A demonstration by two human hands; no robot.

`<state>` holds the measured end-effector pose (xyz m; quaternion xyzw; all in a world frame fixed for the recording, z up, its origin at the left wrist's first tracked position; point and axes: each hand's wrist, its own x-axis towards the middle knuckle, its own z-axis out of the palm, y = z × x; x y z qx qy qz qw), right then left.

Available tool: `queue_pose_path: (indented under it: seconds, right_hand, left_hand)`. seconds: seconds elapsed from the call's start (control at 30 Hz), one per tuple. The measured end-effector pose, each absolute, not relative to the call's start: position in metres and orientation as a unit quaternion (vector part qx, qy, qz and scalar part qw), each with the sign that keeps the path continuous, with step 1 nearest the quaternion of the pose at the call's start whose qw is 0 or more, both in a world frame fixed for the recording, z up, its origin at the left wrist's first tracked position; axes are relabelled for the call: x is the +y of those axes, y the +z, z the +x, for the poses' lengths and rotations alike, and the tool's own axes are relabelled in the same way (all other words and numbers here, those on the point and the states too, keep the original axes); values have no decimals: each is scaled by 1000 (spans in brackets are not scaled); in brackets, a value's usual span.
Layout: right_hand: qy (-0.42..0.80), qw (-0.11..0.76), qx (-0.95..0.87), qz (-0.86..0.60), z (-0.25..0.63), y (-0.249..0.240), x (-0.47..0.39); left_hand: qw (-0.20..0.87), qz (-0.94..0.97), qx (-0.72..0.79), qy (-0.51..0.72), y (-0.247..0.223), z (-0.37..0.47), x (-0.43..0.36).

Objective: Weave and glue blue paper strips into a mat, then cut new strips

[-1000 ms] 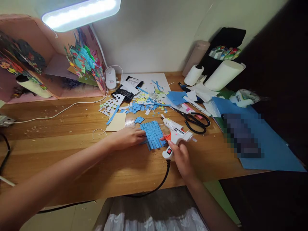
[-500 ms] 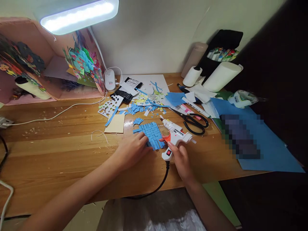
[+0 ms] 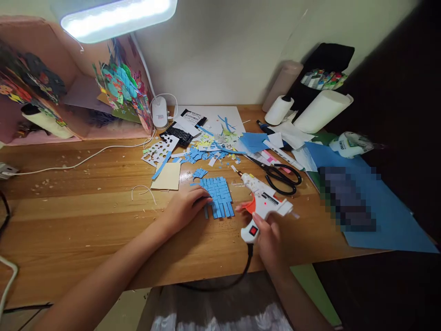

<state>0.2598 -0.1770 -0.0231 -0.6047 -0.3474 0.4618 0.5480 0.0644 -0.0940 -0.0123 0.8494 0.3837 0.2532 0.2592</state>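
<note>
A small mat of interlaced blue paper strips (image 3: 220, 197) lies flat on the wooden desk. At its left edge rests my left hand (image 3: 186, 204), its fingers curled together over the border; the exact grip is partly hidden. My right hand (image 3: 270, 236) is wrapped round the handle of a white hot glue gun (image 3: 267, 204) with an orange trigger. The nozzle points up and left, beyond the mat's upper right corner and apart from it. A smaller blue paper piece (image 3: 200, 173) lies just above the mat.
Black-handled scissors (image 3: 280, 177) lie behind the glue gun. Blue and yellow paper scraps (image 3: 206, 151) are heaped farther back. A cream square card (image 3: 166, 176) is at left. Blue sheets (image 3: 389, 216) cover the right side, under a blurred dark object. The gun's black cord (image 3: 246, 266) hangs over the front edge.
My right hand has drawn the glue gun right and toward me, off the mat. My left hand has shifted slightly left, uncovering more of the mat's left side.
</note>
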Motion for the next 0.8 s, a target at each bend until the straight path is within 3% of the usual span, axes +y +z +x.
queue_pose_path:
  seconds: [0.17,0.43,0.8]
  right_hand:
    - [476,497,-345,-638,256,-5,-214]
    - [478,322,-430,-695,248,23,-217]
    - [459,317,-448,-699,243,21,-207]
  left_hand:
    - [246,843,394,269,-14,67,-91]
    - [238,839,393,293,-17,66,-90]
    - [249,838,391,287,-18,65,-90]
